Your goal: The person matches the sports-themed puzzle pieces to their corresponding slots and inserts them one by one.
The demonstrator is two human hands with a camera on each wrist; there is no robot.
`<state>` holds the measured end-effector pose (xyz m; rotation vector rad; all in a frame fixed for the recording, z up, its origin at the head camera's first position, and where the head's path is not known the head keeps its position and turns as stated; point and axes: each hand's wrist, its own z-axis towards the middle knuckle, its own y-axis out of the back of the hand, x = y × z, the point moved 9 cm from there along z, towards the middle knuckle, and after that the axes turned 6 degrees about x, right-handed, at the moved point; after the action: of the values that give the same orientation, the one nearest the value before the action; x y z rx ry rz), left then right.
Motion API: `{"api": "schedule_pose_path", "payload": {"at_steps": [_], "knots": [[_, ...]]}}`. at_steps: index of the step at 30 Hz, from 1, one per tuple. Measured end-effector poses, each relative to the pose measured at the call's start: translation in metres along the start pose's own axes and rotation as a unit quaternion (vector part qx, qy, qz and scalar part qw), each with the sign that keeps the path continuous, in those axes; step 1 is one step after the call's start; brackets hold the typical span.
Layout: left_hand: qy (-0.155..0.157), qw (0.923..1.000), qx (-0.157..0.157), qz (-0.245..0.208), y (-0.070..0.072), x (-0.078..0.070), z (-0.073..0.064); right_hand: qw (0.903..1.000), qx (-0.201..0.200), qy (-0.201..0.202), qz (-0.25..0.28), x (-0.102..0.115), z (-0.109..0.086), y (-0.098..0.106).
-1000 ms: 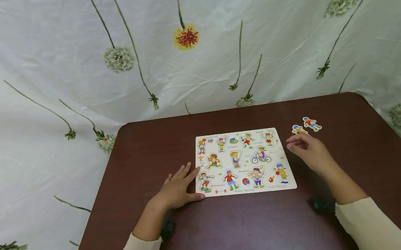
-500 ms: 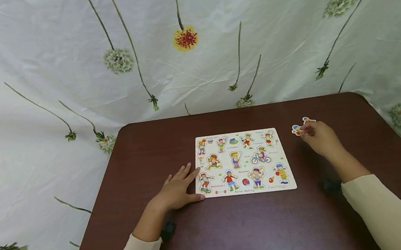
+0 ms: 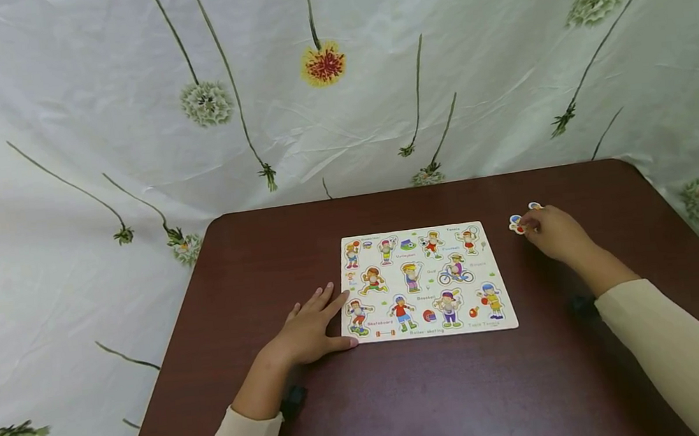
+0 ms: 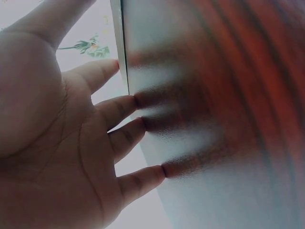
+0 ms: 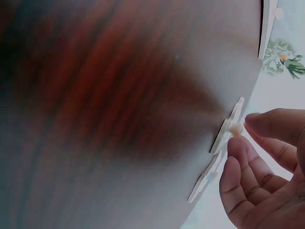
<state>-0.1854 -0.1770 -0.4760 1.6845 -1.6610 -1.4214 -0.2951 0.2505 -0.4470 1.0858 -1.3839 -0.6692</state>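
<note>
A white wooden puzzle board [image 3: 425, 282] with printed cartoon sports figures lies flat on the table. My left hand [image 3: 309, 327] rests with spread fingers at its left edge, thumb by the near left corner. In the left wrist view the fingers [image 4: 126, 109] reach straight to the tabletop. Right of the board, my right hand [image 3: 558, 233] pinches the small knob of a puzzle piece [image 3: 516, 224] between thumb and fingertips. In the right wrist view that puzzle piece [image 5: 226, 128] is seen edge-on, at or just over the table. A second puzzle piece [image 3: 534, 206] lies close behind, mostly hidden by the hand.
The dark brown table [image 3: 277, 253] has rounded far corners. A pale cloth [image 3: 276, 113] printed with flowers hangs behind it and down its left side. In the right wrist view the board's edge [image 5: 263, 28] shows at the top right.
My right hand has moved right and away from me, from beside the board to the two pieces, and its thumb and fingertips have closed on one knob. The left hand and board stay put.
</note>
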Motion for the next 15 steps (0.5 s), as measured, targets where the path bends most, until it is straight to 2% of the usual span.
{"api": "schedule_pose_path", "payload": {"at_steps": [8,15], "knots": [[-0.003,1.0,0.002,-0.003,0.0,-0.002,-0.001,1.0,0.007,-0.002,-0.004,-0.004,0.011,-0.001],[-0.004,1.0,0.0,-0.002,0.0,-0.002,-0.002,0.9994,0.025,-0.024,0.0,-0.008,0.015,-0.002]]}}
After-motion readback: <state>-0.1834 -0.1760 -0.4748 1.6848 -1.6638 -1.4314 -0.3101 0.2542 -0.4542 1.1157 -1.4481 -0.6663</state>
